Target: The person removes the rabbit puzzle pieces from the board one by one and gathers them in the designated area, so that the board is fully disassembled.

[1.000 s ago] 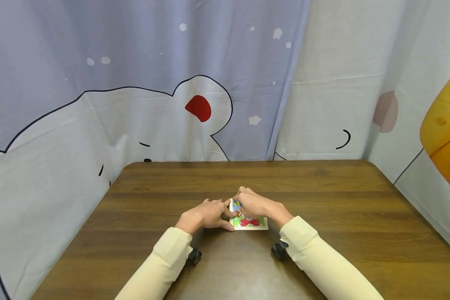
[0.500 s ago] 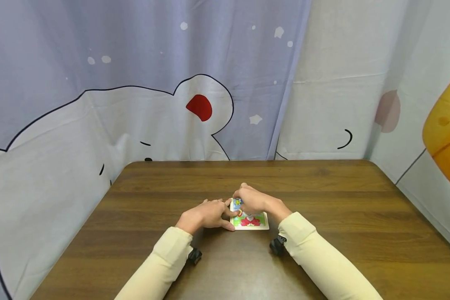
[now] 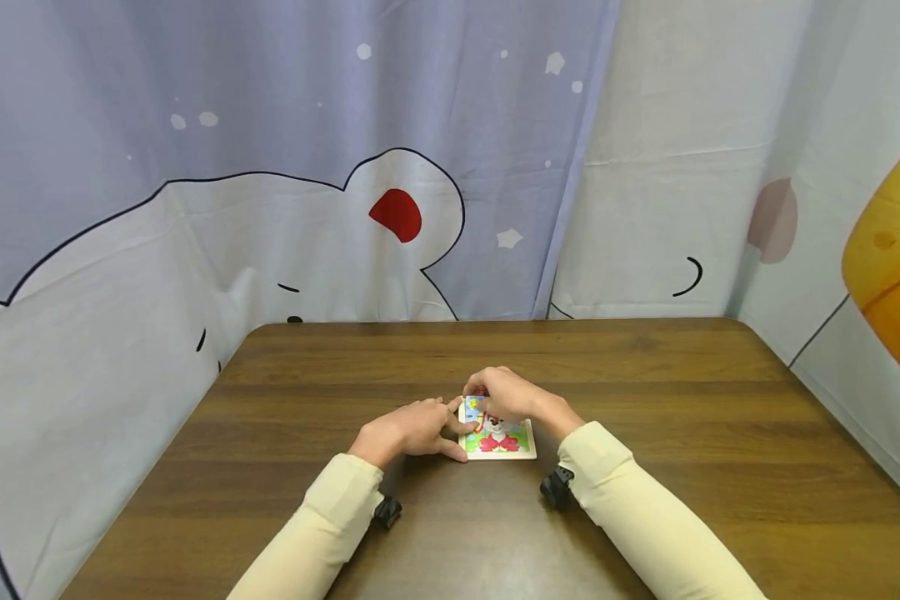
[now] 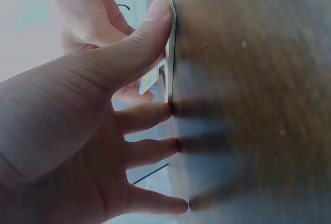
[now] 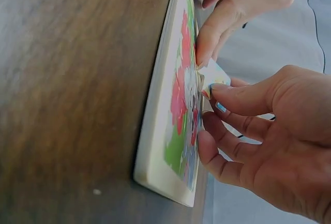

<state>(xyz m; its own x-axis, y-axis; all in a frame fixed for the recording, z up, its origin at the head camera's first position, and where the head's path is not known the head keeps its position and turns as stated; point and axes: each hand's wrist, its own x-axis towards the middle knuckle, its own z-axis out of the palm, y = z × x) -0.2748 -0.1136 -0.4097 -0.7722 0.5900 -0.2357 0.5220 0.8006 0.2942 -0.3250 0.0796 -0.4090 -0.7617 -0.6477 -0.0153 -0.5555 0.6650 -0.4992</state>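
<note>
**Picture puzzle (image 3: 499, 444) largely settled, one piece (image 5: 216, 73) out of level**

The puzzle lay flat on the wooden tabletop (image 3: 457, 533), just below the centre of the head view, pale border upward. Done, as far as could be judged: the middle and lower part of the picture, a cartoon figure with a red bow-like shape on green, seemed to sit level inside the border. The upper right was partly hidden by the right hand (image 3: 512, 397) and could not be checked.

Left: the piece, toward the far side of the puzzle. Right of centre in the right wrist view, it stood tilted up from the picture, its lower edge at or very near the surface — contact could not be settled. Whether it was going in or coming out could not be told.

Fingers, right: thumb and a finger pinched the piece; the others were bent, tips close to the picture. Fingers, left: the left hand (image 3: 416, 427) had them spread, thumb against the near left corner of the puzzle, index over its left side, outer tips down on the tabletop. Judged role: steadying. Judged progress — that piece was the only part plainly unseated.
</note>
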